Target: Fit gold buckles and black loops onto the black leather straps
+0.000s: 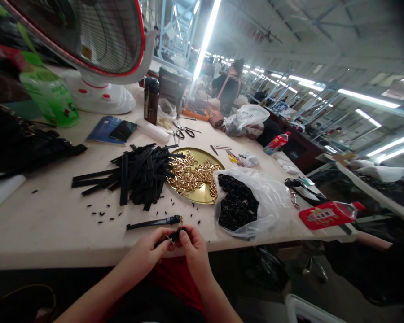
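Note:
Both my hands are closed at the table's front edge on one black strap (162, 242). My left hand (155, 246) pinches its left part, and my right hand (192, 246) grips the other end, where the fingers hide most of it. Just beyond them lies a black strap with a gold buckle (154, 222). Farther back is a heap of black strips (139, 175). A round gold tray (207, 195) beside it holds many small gold metal pieces (191, 175). To the right, an open clear plastic bag (271, 197) contains small black pieces (237, 204).
Small black bits (102, 214) are scattered on the tabletop (54, 224). Behind stand a fan (97, 94), a dark bottle (151, 101), scissors (184, 131), and a phone (123, 130) on a blue booklet (103, 129). A red-labelled bottle (330, 214) lies at the right edge. A person (229, 87) is farther back.

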Demonstrator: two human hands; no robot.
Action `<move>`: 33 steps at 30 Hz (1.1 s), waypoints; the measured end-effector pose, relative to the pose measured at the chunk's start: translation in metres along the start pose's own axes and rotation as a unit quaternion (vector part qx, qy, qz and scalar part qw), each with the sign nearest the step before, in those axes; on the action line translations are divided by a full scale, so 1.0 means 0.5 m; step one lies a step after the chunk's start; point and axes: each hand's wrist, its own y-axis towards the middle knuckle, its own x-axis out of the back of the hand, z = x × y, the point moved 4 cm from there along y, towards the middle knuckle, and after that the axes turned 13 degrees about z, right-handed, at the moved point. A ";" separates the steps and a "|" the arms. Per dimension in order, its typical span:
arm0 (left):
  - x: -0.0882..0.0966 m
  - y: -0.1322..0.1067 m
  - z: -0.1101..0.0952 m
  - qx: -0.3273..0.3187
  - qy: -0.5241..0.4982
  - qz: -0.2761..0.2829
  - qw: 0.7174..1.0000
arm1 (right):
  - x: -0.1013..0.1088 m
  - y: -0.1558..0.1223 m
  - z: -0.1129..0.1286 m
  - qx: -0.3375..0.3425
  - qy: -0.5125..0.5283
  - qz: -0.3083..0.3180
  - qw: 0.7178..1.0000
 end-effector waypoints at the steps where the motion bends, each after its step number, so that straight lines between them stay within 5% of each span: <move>1: 0.003 0.003 0.005 0.003 0.005 -0.007 1.000 | -0.003 -0.002 0.007 0.013 -0.022 0.004 1.000; 7: 0.017 0.012 0.022 -0.003 0.031 -0.084 0.996 | -0.024 -0.014 0.040 0.088 -0.106 0.038 0.990; 13: 0.008 0.002 0.005 -0.005 0.014 -0.102 0.995 | -0.021 -0.013 0.009 0.025 -0.015 0.020 0.999; 22: -0.014 -0.014 -0.019 -0.010 0.069 -0.088 0.994 | 0.000 -0.025 0.008 0.087 -0.183 -0.044 0.978; 26: -0.012 -0.015 -0.023 -0.013 0.042 -0.075 0.996 | -0.006 -0.027 0.019 0.086 -0.134 -0.007 0.987; 33: -0.012 -0.031 -0.035 -0.032 0.069 -0.042 0.996 | -0.016 -0.025 0.004 -0.035 0.126 0.044 0.990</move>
